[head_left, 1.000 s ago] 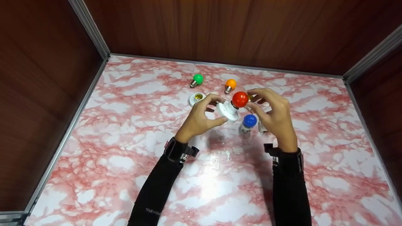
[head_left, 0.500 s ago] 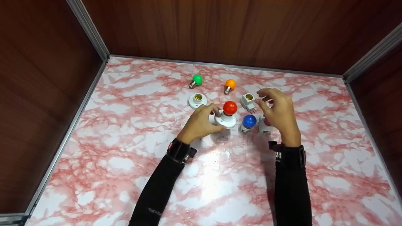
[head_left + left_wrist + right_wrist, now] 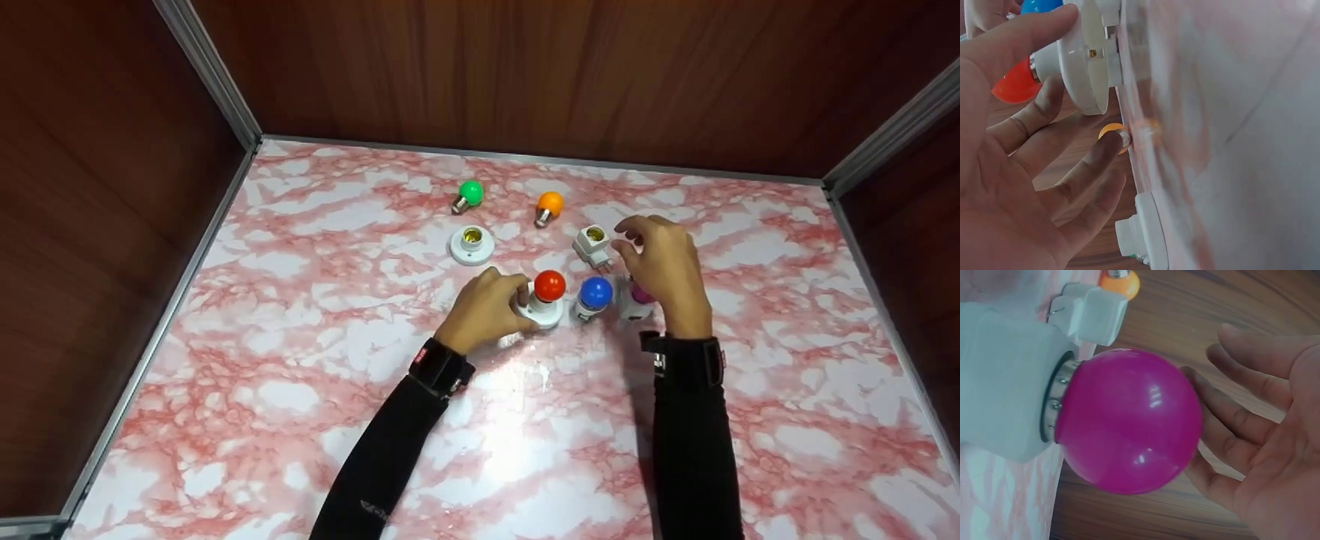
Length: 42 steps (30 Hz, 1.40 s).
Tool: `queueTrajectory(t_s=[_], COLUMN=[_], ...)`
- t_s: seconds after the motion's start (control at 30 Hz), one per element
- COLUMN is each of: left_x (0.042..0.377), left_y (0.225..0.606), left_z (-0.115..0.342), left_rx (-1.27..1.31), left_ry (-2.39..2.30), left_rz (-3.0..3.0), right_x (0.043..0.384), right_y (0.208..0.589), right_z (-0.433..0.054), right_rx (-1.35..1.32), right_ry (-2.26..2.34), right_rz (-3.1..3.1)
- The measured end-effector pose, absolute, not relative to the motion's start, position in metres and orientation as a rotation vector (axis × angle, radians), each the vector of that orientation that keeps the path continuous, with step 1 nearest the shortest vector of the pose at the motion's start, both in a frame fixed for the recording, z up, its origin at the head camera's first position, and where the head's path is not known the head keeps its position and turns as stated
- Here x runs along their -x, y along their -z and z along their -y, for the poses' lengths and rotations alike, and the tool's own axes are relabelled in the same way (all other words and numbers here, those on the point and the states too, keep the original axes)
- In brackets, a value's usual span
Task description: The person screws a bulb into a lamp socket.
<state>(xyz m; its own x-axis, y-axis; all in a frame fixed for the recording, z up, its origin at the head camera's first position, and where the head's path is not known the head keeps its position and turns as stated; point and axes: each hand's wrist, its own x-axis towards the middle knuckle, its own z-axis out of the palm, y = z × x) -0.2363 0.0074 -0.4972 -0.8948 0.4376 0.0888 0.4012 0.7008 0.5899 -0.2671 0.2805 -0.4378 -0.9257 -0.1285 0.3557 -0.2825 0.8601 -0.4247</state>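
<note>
My left hand (image 3: 489, 309) pinches the round white lamp holder (image 3: 546, 315) by its rim, thumb on the near side and fingers on the far side. A red bulb (image 3: 550, 286) stands upright in that holder. In the left wrist view the holder's base (image 3: 1085, 59) is close over the tabletop. Just right of it, a blue bulb (image 3: 596, 292) sits in a white socket. My right hand (image 3: 664, 259) holds nothing, its fingers loosely bent. It hovers over a magenta bulb (image 3: 1131, 422) fitted in a white plug-in socket (image 3: 1008, 382), partly hidden in the head view.
Behind lie a green bulb (image 3: 471, 193) and an orange bulb (image 3: 550, 203), both loose on the marbled table (image 3: 300, 390). A second round white lamp holder (image 3: 472, 247) and a white plug-in socket (image 3: 592, 244) have no bulb. Brown panels wall the back and sides.
The left hand has lowered the lamp holder with its red bulb toward the table, beside the blue bulb. My right hand has left the red bulb and drawn away to the right.
</note>
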Motion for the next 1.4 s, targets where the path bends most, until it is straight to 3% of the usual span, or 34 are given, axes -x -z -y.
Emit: queueTrajectory(t_s=[0.8, 1.4], left_x=[0.237, 0.248], left_y=[0.505, 0.478], left_z=[-0.019, 0.023], left_rx=[-0.687, -0.499], left_ry=[-0.856, -1.021], left_rz=[-2.884, -2.840], right_x=[0.295, 0.311], right_y=[0.437, 0.446], right_z=[-0.269, -0.254], right_rx=[-0.258, -0.158], right_ry=[-0.508, -0.417], right_rz=[3.049, 3.253])
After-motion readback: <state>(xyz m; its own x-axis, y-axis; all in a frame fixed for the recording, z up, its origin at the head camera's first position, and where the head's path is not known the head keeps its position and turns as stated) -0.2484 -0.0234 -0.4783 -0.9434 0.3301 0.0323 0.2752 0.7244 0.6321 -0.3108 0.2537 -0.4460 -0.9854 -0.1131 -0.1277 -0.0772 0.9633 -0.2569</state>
